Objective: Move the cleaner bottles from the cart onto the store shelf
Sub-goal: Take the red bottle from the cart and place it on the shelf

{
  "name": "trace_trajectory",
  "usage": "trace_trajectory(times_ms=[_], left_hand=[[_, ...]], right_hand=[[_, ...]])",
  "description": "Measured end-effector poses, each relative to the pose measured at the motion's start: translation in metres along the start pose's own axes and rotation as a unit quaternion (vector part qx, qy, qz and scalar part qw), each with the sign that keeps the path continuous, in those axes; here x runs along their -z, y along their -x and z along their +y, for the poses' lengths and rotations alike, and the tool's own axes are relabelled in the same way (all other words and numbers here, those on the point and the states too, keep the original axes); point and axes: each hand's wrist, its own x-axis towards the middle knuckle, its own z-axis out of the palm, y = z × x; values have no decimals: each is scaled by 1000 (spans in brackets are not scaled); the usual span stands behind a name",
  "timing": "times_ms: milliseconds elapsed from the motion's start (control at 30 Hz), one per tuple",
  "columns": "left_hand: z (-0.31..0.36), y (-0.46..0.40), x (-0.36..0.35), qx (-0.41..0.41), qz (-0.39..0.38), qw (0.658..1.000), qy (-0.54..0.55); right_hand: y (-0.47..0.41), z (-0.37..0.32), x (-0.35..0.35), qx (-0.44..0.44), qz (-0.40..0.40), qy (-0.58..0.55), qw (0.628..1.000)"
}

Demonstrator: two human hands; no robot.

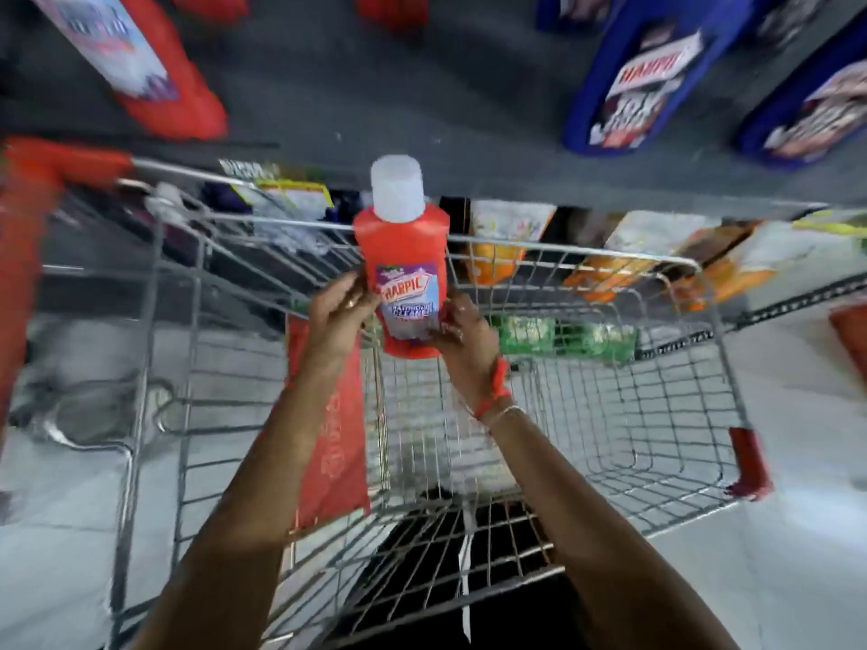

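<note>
- While lifted upright above the wire cart [610, 368], red Harpic bottle [403, 274] clasped at its base by left hand [335, 316] and right hand [462, 333].
- Mid-transfer; next: raise onto grey shelf [422, 86], beside shelved red bottle [140, 63].

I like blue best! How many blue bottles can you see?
3, all on the shelf at upper right: one, one at the edge, one cut off on top. More may be hidden.
</note>
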Motion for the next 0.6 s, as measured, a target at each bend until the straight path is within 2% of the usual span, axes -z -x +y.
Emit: trace_trajectory(times_ms=[100, 200, 333, 467, 600], left_hand=[[64, -6, -4, -97, 11, 995, 6], [117, -19, -10, -160, 9, 987, 18], [165, -46, -16, -228, 11, 973, 28], [182, -72, -28, -241, 33, 970, 11], [176, -97, -30, -206, 22, 978, -14]], right_hand=[[-8, -54, 14, 87, 29, -11, 996], [-26, -100, 25, 168, 52, -10, 984], [-56, -150, 41, 225, 77, -12, 971], [-92, -166, 43, 208, 58, -6, 976], [-122, -154, 38, 175, 50, 18, 983]])
